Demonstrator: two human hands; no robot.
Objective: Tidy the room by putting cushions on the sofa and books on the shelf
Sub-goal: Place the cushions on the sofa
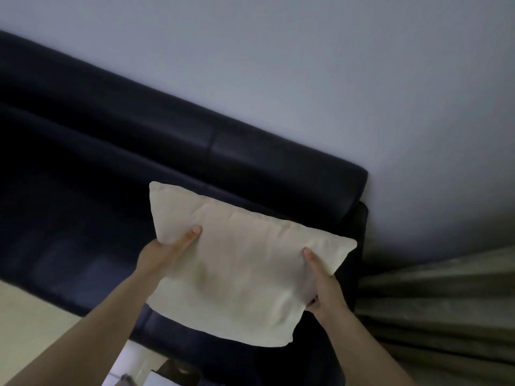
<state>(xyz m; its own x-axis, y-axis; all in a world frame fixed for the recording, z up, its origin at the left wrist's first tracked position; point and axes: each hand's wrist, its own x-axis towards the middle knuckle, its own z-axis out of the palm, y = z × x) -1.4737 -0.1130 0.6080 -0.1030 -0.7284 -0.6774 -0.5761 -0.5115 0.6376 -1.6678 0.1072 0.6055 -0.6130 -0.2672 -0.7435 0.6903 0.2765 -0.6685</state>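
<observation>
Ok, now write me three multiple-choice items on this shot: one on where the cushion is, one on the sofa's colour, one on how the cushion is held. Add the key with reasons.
1. Where is the cushion?
A. On the floor.
B. On a shelf.
C. Held up in front of the sofa, at its end by the curtain.

2. What colour is the sofa?
A. Very dark, navy to black.
B. Red.
C. White.

3. How is the cushion held?
A. It lies untouched.
B. The left hand and the right hand grip it, one at each side.
C. One hand alone carries it.

Key:
1 C: the cushion overlaps the sofa's end beside the curtain.
2 A: the upholstery reads very dark against the pale wall.
3 B: each hand's thumb lies on its front face.
</observation>
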